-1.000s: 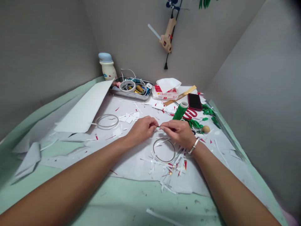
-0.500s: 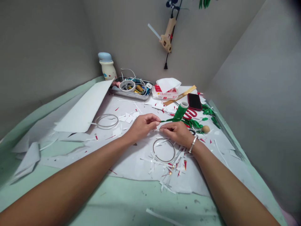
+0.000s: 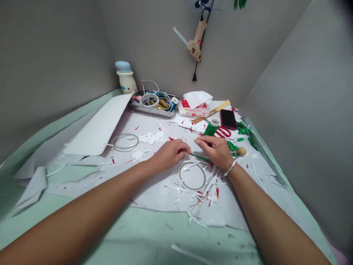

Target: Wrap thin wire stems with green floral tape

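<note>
My left hand [image 3: 172,154] is closed in a pinch on one end of a thin green wrapped stem [image 3: 200,158]. The stem slants right and passes beneath my right hand [image 3: 216,150]. Thumb and forefinger of that right hand are pressed together above the stem; what they pinch is too fine to make out. Just behind the right hand stands a spool of green thread [image 3: 211,128], white at its top, its lower part hidden by the hand. A thin ring [image 3: 179,176] lies on the paper in front of both hands, among white paper strips.
Behind are red-handled scissors [image 3: 224,131], a phone [image 3: 228,119], a tissue pack [image 3: 193,109] and a metal tray [image 3: 154,111] of spools. Green leaf pieces [image 3: 251,142] and a round wooden bead [image 3: 241,151] lie right. A coiled wire [image 3: 125,149] lies left. A glue gun [image 3: 195,44] hangs above.
My left hand has moved slightly down, and the green stem now slopes down to the right. My right hand has shifted right and up, with its fingertips lifted away from the left hand's.
</note>
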